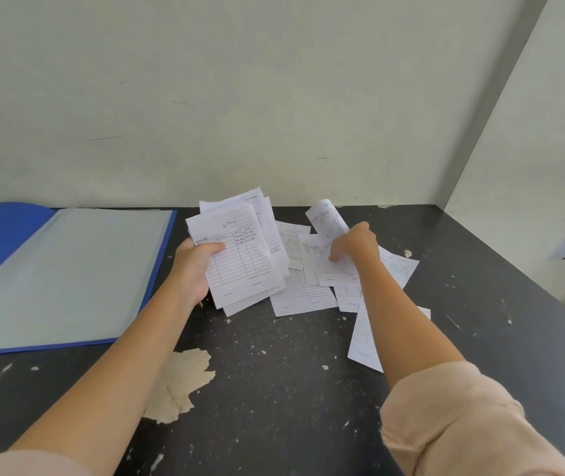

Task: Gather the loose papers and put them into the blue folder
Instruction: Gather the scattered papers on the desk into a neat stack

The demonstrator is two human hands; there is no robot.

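The left hand (193, 269) grips a paper stack (239, 259) while the right hand (356, 245) pinches a curled sheet (327, 218).

Pale peach sleeves (446, 417) bunch at the elbows, leaving forearms (119, 355) and hands (193, 269) bare.

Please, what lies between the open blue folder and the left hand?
In the head view, only a narrow strip of bare dark table separates the blue folder from the left hand, which grips a stack of papers.
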